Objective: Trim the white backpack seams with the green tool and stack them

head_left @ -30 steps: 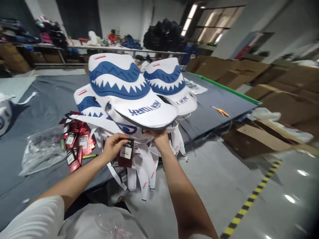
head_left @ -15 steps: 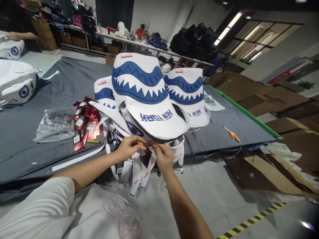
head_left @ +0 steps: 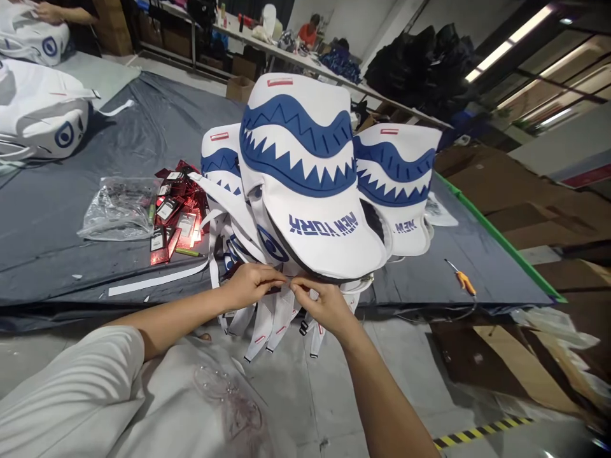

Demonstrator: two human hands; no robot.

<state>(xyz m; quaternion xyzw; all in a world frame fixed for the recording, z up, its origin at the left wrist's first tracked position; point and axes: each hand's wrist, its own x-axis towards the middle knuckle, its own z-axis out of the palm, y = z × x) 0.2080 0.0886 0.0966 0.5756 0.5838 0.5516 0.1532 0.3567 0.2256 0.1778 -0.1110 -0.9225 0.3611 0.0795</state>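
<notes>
Front bag stands at the near edge of the table, white with a blue toothed band and inverted lettering on the lower flap; two like bags stand just behind it, one to each side; white straps hang from the stack over the table edge.

Left hand and right hand meet just under the flap's lower rim; the fingertips of both are pinched together on something small and dark red at that rim; it is too hidden to name with certainty, though it resembles the tags lying in a heap on the table beside a clear plastic bag. Neither hand bears the weight of the bag.

Judgement on handling: the bag looks light and soft-sided, padded enough to hold its shape yet likely to fold under pressure; the surface appears smooth and may slide on the cloth; the straps are limp and would snag or tangle; best grip is the firm flap rim or a strap root, not the panel face; the small pinched piece calls for fingertip hold only.

Orange snips lie well apart to the right; cardboard is stacked beyond the table; another person's hand rests on a white bag at far left.
</notes>
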